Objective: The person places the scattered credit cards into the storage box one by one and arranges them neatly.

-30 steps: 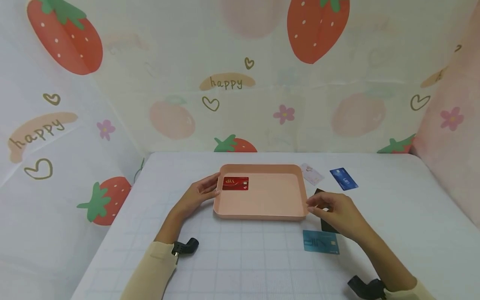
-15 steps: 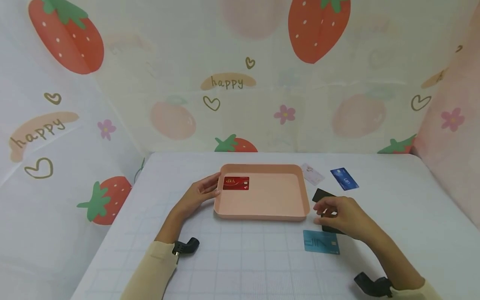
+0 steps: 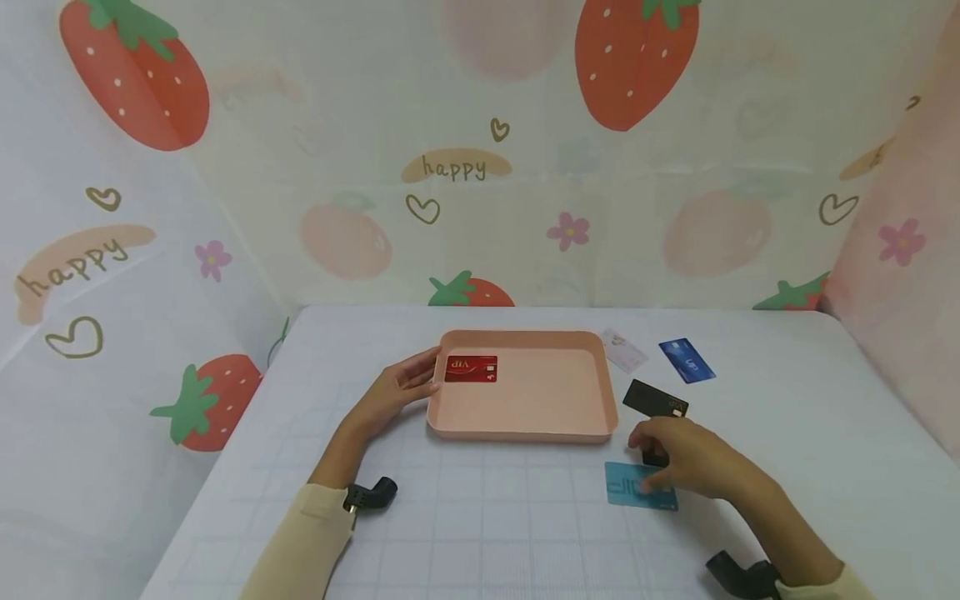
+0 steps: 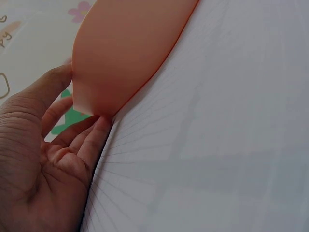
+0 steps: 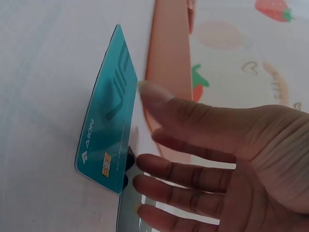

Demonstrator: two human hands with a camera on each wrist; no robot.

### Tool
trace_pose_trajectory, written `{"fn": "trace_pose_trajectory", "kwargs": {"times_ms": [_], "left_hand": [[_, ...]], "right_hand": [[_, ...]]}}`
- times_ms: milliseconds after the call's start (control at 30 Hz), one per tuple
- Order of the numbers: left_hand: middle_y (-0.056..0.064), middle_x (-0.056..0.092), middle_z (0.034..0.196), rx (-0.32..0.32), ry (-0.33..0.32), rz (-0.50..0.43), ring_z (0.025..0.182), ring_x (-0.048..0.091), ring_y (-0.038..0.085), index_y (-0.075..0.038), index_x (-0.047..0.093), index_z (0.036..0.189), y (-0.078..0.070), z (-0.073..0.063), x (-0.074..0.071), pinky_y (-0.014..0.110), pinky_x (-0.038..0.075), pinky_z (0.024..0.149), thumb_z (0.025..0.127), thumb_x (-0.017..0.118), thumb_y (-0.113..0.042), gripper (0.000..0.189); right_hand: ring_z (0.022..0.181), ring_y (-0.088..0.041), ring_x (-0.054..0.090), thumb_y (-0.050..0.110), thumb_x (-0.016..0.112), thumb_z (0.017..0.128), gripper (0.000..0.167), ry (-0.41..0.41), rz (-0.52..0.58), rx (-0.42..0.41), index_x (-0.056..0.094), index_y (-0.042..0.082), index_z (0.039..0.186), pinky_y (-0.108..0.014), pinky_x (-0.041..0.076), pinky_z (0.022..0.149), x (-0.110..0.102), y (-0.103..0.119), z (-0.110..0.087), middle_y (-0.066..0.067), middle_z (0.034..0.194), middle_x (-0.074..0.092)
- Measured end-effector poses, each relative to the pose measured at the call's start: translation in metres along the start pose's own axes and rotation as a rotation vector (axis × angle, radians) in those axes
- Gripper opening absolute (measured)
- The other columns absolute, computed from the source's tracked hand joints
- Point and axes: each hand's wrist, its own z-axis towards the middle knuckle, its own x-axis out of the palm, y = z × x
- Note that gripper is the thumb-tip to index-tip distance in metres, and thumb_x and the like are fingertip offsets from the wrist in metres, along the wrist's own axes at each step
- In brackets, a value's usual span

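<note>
My left hand [image 3: 397, 392] rests on the left end of a pink rectangular tray [image 3: 540, 408], thumb and fingertips against its outer wall. Inside the tray, at its upper left, lies a red VIP card [image 3: 471, 369]. My right hand [image 3: 686, 454] is over a teal card [image 3: 628, 483] right of the tray, its thumb overlapping the card. In the right wrist view the thumb and fingers stand apart by the edge of the teal card [image 5: 108, 116], with nothing between them. A black card [image 3: 652, 397] lies just beyond this hand; another dark piece [image 3: 655, 457] is partly hidden beneath it.
Behind these, to the right of the tray, lie a pale pink-patterned card [image 3: 624, 350] and a blue card [image 3: 687, 360]. All are on a white gridded table [image 3: 487, 533]. Strawberry-printed cloth [image 3: 630, 208] stands behind and at both sides.
My right hand has left the tray's right edge and come back toward the teal card, uncovering more of the black card. The left hand stays on the tray.
</note>
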Motion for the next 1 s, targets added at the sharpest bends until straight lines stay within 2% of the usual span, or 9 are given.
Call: {"fn": "trace_pose_trajectory", "kwargs": {"times_ms": [333, 533, 800, 1000], "left_hand": [[0.008, 0.041, 0.159, -0.003, -0.003, 0.007, 0.144, 0.043, 0.024, -0.014, 0.040, 0.157, 0.002, 0.001, -0.001, 0.024, 0.043, 0.108, 0.097, 0.070, -0.013, 0.067], [0.008, 0.041, 0.159, -0.006, 0.000, -0.005, 0.144, 0.043, 0.025, -0.013, 0.040, 0.157, 0.002, 0.002, 0.000, 0.024, 0.043, 0.107, 0.097, 0.070, -0.011, 0.067], [0.006, 0.042, 0.159, -0.022, -0.008, 0.009, 0.143, 0.044, 0.024, -0.016, 0.041, 0.157, 0.000, 0.000, 0.001, 0.025, 0.043, 0.108, 0.098, 0.070, -0.014, 0.066], [0.007, 0.042, 0.159, -0.017, -0.010, 0.002, 0.143, 0.044, 0.024, -0.014, 0.041, 0.157, 0.001, 0.001, 0.000, 0.025, 0.043, 0.108, 0.097, 0.071, -0.013, 0.067]], "right_hand": [[0.088, -0.016, 0.056, 0.019, 0.098, 0.062, 0.052, 0.004, -0.171, 0.033, 0.070, 0.017, 0.106, -0.052, 0.055, 0.087, 0.008, 0.005, -0.001, 0.005, 0.098, 0.060], [0.087, -0.017, 0.056, 0.019, 0.098, 0.062, 0.053, 0.025, -0.186, 0.071, 0.069, 0.017, 0.107, -0.052, 0.057, 0.086, 0.010, 0.006, 0.002, 0.004, 0.099, 0.058], [0.081, -0.016, 0.052, 0.021, 0.099, 0.058, 0.054, 0.019, -0.231, 0.056, 0.067, 0.017, 0.102, -0.041, 0.055, 0.075, 0.013, 0.010, 0.000, 0.002, 0.094, 0.054], [0.079, -0.016, 0.052, 0.019, 0.099, 0.058, 0.052, 0.013, -0.252, 0.063, 0.067, 0.016, 0.099, -0.042, 0.056, 0.076, 0.016, 0.012, 0.000, 0.002, 0.093, 0.053]]}}
